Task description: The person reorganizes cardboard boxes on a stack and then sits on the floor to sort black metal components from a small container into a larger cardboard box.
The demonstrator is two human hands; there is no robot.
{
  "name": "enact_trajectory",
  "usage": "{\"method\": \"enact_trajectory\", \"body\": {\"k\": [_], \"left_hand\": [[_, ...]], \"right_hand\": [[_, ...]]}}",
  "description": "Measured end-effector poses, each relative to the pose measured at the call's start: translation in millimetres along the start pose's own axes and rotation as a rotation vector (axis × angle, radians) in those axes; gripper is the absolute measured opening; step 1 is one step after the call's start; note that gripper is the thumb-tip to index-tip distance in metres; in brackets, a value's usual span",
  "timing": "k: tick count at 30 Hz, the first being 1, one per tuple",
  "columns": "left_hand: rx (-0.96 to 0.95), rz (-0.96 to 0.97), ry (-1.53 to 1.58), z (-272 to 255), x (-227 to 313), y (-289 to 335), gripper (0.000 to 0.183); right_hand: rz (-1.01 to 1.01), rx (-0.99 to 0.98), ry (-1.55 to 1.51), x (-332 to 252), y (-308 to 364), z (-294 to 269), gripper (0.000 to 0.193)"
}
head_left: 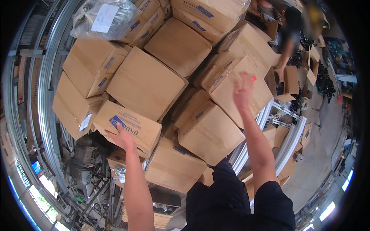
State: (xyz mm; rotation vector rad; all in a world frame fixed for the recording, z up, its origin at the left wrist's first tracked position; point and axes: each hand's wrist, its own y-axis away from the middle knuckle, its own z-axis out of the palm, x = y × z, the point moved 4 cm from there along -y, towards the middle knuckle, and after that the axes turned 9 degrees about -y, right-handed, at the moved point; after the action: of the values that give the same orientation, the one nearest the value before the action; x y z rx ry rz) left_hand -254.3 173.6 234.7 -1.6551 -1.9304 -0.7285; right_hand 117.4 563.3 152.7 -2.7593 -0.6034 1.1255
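Cardboard cartons are stacked in front of me. My left hand point(122, 138), fingers spread, rests against the printed side of a small carton point(148, 133) at the lower left of the stack. Over the top of a tall carton point(221, 90) on the right hovers my right hand point(243, 92). Motion blurs its fingers, and whether it touches the cardboard cannot be made out. A small bright red thing point(254, 78) shows at the fingers' edge, too blurred to name. Between the hands stands another closed carton point(212, 133).
A clear plastic bag point(106, 19) with a white paper lies on the far left cartons. Metal rails point(52, 96) run along the left. At the far right, another person's arm point(286, 57) reaches into an open carton point(291, 79). Pale metal bars point(285, 154) stand at right.
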Motion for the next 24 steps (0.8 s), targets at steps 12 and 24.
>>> {"method": "enact_trajectory", "body": {"k": [12,24], "left_hand": [[0.046,0.141,-0.323,-11,0,-2,0.072],[-0.020,0.171,-0.227,-7,-7,-14,0.060]], "right_hand": [[0.303,0.078,0.339,103,41,9,0.084],[0.290,0.086,0.333,105,35,10,0.093]]}}
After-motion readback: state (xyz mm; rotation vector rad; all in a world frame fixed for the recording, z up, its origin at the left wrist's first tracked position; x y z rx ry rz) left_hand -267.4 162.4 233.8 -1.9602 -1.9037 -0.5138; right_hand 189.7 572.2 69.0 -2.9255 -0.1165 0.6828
